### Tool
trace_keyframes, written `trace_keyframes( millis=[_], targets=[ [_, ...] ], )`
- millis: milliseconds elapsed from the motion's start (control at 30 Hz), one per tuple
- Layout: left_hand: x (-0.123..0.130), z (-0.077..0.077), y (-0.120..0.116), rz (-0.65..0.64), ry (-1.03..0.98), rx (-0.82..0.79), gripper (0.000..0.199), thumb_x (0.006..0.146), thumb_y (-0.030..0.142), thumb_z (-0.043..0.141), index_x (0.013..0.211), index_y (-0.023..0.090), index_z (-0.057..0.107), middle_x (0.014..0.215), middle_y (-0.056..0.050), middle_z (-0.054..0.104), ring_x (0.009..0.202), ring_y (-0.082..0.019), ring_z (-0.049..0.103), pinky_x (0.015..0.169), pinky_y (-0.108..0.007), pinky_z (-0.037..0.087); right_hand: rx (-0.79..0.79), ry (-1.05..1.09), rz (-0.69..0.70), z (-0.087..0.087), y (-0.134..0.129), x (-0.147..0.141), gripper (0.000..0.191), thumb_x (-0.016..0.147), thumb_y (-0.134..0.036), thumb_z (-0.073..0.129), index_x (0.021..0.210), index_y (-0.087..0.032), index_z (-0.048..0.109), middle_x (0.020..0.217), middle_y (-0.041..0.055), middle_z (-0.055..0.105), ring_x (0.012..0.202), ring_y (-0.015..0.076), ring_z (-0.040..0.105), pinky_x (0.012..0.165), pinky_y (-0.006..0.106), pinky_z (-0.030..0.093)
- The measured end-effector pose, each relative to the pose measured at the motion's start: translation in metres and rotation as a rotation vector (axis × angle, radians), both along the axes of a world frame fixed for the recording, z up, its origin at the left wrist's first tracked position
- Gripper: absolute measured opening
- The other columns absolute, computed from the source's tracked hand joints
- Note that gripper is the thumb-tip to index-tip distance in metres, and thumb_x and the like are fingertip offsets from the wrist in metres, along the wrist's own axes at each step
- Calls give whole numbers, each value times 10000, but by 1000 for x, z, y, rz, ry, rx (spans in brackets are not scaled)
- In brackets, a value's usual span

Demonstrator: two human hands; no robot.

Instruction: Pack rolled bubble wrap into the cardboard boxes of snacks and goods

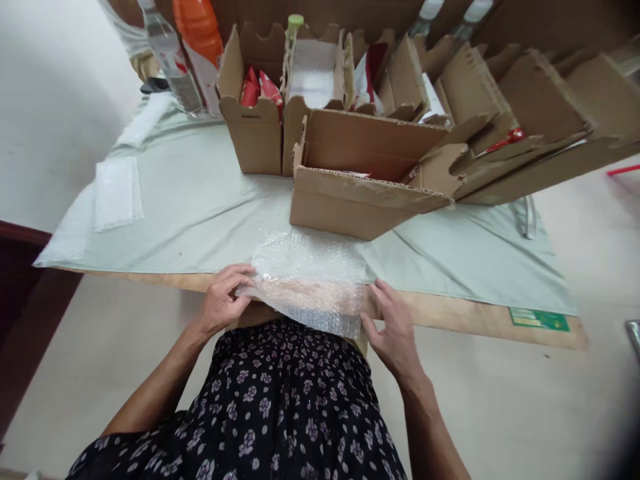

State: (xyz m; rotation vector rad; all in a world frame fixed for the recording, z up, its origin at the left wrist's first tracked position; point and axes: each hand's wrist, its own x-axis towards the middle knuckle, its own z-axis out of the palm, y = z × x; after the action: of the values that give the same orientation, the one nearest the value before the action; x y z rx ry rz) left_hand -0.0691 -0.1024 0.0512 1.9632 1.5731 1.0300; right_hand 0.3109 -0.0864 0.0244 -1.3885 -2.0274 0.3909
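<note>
A clear bubble wrap sheet [310, 283] lies across the front edge of the table, its near part hanging over toward my lap. My left hand [225, 300] pinches the sheet's left edge between thumb and fingers, lifting that side slightly. At the opposite edge, my right hand [393, 323] has its thumb and fingers on the wrap with a loose grip. Just behind the sheet stands an open cardboard box [350, 203], with only a little of its contents showing.
Several cardboard bins [257, 143] line the back, holding red packets and white pouches. A bottle of orange drink [200, 33] and a clear bottle [173, 63] stand at back left. Folded bubble wrap [116, 193] rests on the green cloth [200, 220]. A green card [539, 319] lies at the right front edge.
</note>
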Motion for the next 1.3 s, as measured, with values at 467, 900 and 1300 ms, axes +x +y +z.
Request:
trace_keyframes(
  millis=[467,900,1300],
  targets=[
    [16,2,21,237,-151,-65,97,908,272,634,839,220,678,1005,-69,805,1180,-267,723,1058,-471,568,18,-253,147,-5,-12,-6,794,944,-345,647,1649,-266,289,1617,147,489,1517,376,427,1133,571,453],
    [15,-3,25,396,-318,-217,212,870,372,684,921,183,765,1077,-90,806,1063,-252,752,1000,-373,575,130,-270,-49,-36,-44,-33,713,947,-239,642,1608,-320,385,1587,117,535,1480,358,481,1200,601,357],
    [14,2,27,407,-247,-222,178,839,364,666,784,200,706,712,14,700,671,-152,635,654,-258,507,4,260,23,2,-12,-40,215,986,-202,610,1088,-286,780,1032,46,818,954,239,769,878,425,604]
  ],
)
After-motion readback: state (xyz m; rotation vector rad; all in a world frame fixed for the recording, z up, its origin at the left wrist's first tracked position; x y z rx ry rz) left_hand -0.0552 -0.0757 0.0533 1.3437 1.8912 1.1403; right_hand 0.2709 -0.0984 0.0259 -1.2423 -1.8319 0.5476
